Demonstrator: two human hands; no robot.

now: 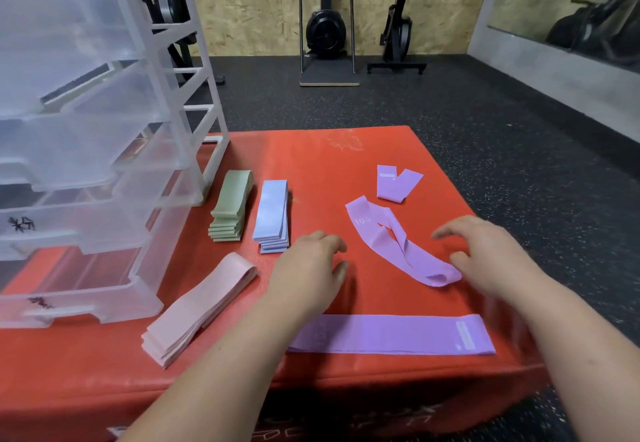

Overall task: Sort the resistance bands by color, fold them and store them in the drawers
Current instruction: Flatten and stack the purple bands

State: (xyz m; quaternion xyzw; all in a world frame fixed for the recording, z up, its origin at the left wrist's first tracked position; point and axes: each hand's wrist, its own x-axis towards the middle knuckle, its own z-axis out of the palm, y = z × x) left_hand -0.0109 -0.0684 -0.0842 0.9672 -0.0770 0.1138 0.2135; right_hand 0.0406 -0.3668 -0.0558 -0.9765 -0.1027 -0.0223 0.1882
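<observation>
Clear drawer unit [86, 164] at left, with pink stack [201, 306], green stack [230, 206] and blue stack [273, 213] beside it on a red padded block [311, 157]. Left hand [311, 265] relaxed, empty. Twisted purple band [401, 247] lies just beside the right hand [485, 254], loosely spread, empty. Folded while twisted, the band would likely bunch.

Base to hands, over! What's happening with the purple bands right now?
Left hand and right hand open, holding nothing. Twisted purple band unfolded between them. Green stack, blue stack, pink stack sorted, outside the drawers. Nothing blocking.
</observation>
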